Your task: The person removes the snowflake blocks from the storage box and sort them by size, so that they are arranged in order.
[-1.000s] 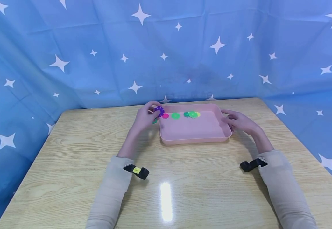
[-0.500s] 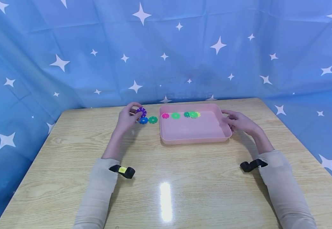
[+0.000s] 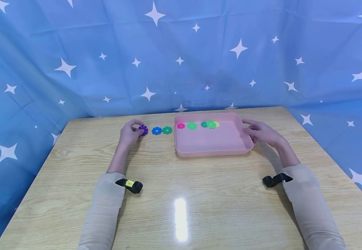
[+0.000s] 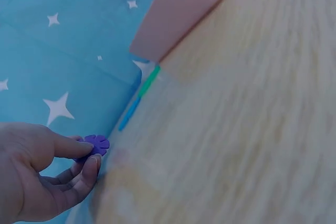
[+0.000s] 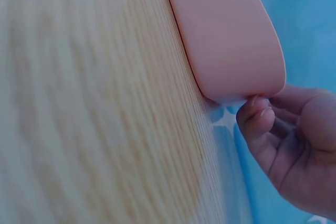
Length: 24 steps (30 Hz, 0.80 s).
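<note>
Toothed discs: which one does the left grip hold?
The purple disc, pinched in the left grip; the other discs lie unheld on the table or in the pink tray.

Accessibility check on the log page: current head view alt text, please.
A person's left hand pinches a purple disc, left of a blue disc and a green disc lying on a wooden table. The right hand holds the right end of a pink tray containing pink, green and yellow discs.
</note>
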Motion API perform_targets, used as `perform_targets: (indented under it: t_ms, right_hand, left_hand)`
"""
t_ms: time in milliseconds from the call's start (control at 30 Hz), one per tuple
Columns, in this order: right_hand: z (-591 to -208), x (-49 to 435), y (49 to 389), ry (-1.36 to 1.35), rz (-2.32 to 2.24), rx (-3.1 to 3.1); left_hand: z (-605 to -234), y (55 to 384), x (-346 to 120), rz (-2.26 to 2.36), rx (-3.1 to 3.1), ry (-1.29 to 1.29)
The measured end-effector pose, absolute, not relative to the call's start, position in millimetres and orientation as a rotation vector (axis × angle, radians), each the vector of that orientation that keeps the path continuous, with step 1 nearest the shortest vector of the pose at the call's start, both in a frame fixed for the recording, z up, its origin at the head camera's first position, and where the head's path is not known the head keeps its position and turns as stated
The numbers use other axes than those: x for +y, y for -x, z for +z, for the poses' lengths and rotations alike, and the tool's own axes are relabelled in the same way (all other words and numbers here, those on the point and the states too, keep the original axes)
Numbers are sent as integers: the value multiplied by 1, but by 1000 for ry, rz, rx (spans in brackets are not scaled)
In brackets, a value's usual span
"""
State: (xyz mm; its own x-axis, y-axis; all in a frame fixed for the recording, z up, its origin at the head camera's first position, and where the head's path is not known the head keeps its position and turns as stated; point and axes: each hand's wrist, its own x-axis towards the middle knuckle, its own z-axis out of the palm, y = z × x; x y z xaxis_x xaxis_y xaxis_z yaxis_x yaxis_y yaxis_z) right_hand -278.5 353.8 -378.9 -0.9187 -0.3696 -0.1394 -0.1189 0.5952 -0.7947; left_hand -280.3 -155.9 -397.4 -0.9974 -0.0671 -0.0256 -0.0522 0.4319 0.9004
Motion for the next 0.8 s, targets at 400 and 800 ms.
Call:
perform_targets:
  t_ms: [400,800]
  right_hand:
    - [-380,356,279,398,-1230,2540]
    - [-381,355,280,407,-1234,2544]
  left_hand:
    - [-412,290,-153,-1439,-2728,-84]
    - [-407,288,-148,-1364,-2739,-76]
